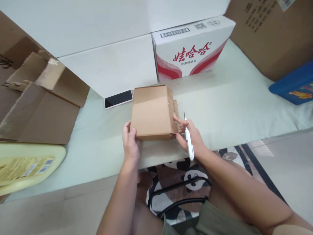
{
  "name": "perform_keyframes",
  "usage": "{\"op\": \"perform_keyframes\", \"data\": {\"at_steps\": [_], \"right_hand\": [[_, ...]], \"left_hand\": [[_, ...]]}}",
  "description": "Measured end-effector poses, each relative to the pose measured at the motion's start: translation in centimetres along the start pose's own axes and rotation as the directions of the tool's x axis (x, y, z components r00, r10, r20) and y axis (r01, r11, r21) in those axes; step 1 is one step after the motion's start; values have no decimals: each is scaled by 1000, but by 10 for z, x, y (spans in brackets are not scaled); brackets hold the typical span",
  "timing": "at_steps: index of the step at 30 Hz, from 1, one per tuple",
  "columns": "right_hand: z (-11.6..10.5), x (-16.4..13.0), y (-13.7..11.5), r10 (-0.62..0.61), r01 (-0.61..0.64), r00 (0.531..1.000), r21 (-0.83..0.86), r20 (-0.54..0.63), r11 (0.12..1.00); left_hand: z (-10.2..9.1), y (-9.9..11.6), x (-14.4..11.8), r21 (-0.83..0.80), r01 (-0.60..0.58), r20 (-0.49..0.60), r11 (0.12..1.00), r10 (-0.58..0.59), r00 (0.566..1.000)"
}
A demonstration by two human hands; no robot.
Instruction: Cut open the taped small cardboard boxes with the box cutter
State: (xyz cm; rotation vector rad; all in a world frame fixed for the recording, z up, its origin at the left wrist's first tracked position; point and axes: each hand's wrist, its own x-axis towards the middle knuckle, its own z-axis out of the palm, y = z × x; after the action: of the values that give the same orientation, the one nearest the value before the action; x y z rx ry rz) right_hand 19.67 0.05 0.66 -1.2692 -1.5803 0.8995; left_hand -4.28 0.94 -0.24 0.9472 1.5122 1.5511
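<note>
A small brown cardboard box (151, 111) rests on the pale green cloth in front of me, with a flap sticking out on its right side. My left hand (130, 140) grips the box's near left corner, thumb on top and fingers around the side. In my right hand (193, 135) lies a white utility knife (189, 142), its thin dark blade pointing away from me. The fingertips of that hand touch the box's right side by the flap. What lies inside the box is hidden.
A phone (118, 99) lies behind the box to the left. A white and red carton (190, 55) stands at the back. Large brown cartons (44, 111) are on the left, another carton (269, 39) on the right. A blue object (293, 83) and yellow package (31, 166) flank the table.
</note>
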Motion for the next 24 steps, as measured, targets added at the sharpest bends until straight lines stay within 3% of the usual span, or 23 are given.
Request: {"op": "perform_keyframes", "data": {"at_steps": [24], "right_hand": [[3,0,1,0,0,1000,-22,7,1000]], "left_hand": [[-3,-4,4,46,-15,36,999,13,999]]}}
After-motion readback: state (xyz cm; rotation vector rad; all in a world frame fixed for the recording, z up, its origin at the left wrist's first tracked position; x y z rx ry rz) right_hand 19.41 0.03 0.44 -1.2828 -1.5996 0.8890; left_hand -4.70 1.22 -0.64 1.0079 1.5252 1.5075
